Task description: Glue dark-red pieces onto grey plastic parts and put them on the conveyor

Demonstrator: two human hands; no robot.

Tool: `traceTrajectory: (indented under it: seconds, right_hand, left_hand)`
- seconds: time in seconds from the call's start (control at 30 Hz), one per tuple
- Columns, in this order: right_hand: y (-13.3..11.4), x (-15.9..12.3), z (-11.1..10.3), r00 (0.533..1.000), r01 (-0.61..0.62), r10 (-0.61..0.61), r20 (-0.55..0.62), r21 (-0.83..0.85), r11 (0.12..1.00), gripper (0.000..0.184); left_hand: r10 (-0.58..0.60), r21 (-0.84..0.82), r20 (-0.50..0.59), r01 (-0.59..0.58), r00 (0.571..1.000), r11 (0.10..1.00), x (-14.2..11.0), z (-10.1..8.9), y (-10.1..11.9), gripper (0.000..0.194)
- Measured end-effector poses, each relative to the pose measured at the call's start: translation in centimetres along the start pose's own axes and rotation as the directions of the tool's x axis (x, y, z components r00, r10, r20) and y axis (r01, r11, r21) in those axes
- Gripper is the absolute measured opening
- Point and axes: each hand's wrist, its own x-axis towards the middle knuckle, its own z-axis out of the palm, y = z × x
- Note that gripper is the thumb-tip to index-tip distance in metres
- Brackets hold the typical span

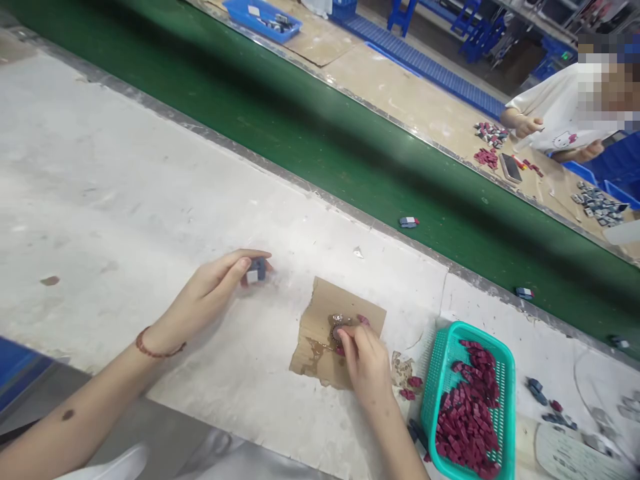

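My left hand [213, 280] is closed round a small dark blue-grey and white plastic part [257, 269], held above the pale worktable. My right hand [370, 363] pinches its fingertips together over a torn piece of brown cardboard [313, 327]. Beside those fingertips shows a small round dark-rimmed thing [336, 331]; whether the fingers grip it or only touch it, I cannot tell. Wet, shiny stains mark the cardboard. A maroon piece [363, 320] lies near its upper right side, and more maroon pieces [414, 382] lie to the right of my hand.
A green basket [440, 353] with many maroon pieces stands right of my right arm. Beyond the table runs a green conveyor belt [310, 147] carrying a few small parts [409, 222]. Across it a person [560, 107] sits by heaps of pieces. A blue tray [240, 15] stands far back.
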Motion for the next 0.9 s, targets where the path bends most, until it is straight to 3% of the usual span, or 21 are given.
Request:
traceTrajectory:
  seconds: [0.1, 0.23, 0.43, 0.53, 0.7, 0.83, 0.9]
  right_hand:
    - [0.0, 0.0, 0.4, 0.998, 0.067, -0.066, 0.012, -0.116, 0.991, 0.035]
    - [-0.1, 0.1, 0.7, 0.994, 0.111, -0.11, 0.018, -0.213, 0.971, 0.037]
    - [-0.3, 0.2, 0.8, 0.992, 0.121, -0.123, 0.005, -0.237, 0.964, 0.036]
    - [-0.3, 0.2, 0.9, 0.994, 0.106, -0.107, 0.005, -0.2, 0.974, 0.035]
    - [0.1, -0.1, 0.3, 0.999, -0.053, 0.053, -0.008, 0.016, 0.998, 0.033]
    - [0.4, -0.6, -0.5, 0.954, -0.284, 0.298, -0.02, 0.251, 0.925, 0.026]
    - [0.4, -0.6, -0.6, 0.934, -0.339, 0.357, -0.007, 0.295, 0.893, 0.025]
  left_hand:
    - [-0.145, -0.308, 0.179, 0.196, 0.973, 0.931, -0.5, 2.2, 0.3, 0.051]
    - [-0.161, -0.43, 0.373, 0.324, 0.914, 0.843, -1.6, 4.7, 0.3, 0.04]
    - [-0.2, -0.401, 0.344, 0.336, 0.918, 0.852, -2.7, 6.0, 0.3, 0.029]
    - [-0.243, -0.485, 0.364, 0.406, 0.899, 0.774, -3.0, 6.4, 0.3, 0.033]
    - [-0.295, -0.577, 0.434, 0.514, 0.851, 0.635, -3.8, 6.9, -0.2, 0.05]
    - [-0.309, -0.506, 0.525, 0.583, 0.793, 0.636, -4.2, 7.2, -0.8, 0.054]
    - [-0.298, -0.474, 0.538, 0.575, 0.788, 0.667, -4.4, 7.4, -0.9, 0.053]
